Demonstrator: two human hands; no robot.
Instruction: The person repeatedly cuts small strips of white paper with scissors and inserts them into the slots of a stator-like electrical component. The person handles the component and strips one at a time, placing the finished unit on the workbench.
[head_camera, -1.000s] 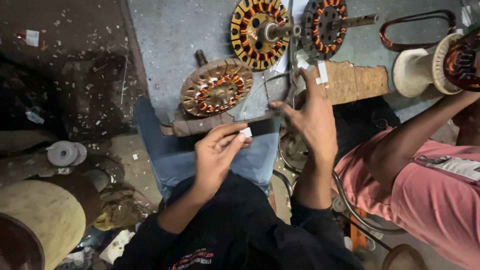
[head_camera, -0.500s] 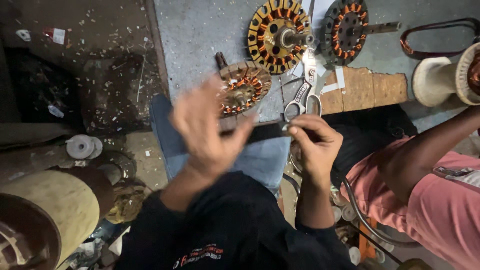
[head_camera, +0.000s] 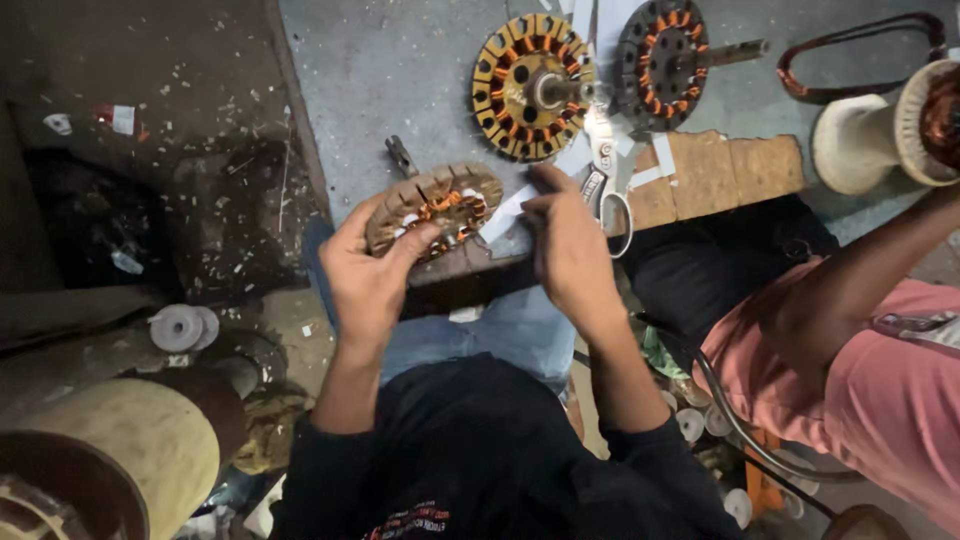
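So the left hand (head_camera: 365, 275) has its fingers wrapped over the near edge of a round motor stator (head_camera: 435, 208) with copper windings, grip clenched on it. The stator sits tilted on a dark wooden block (head_camera: 470, 280) that rests across the person's lap, blue jeans (head_camera: 480, 335) showing just under it. A short metal shaft (head_camera: 402, 157) pokes out on the stator's far side.

The right hand (head_camera: 570, 250) is just to the right of the stator, fingertips pinching a thin white strip of insulation paper (head_camera: 503, 218) that reaches toward the windings. So that grip is closed on the strip, pretty lightly by the look of it.

Just beside the right hand lies a pair of scissors (head_camera: 605, 185) with white handles, on the grey floor (head_camera: 400, 70). Further out on the floor are two more stators: a yellow-orange one (head_camera: 530, 85) and a darker one (head_camera: 665, 60) with a shaft sticking out. A flat piece of brown board (head_camera: 720, 175) is next to the scissors, with more white strips on it.

On the right, another person in a pink shirt (head_camera: 880, 390) reaches an arm toward a cream-coloured spool (head_camera: 870, 140). A loop of reddish wire (head_camera: 860, 55) lies near it.
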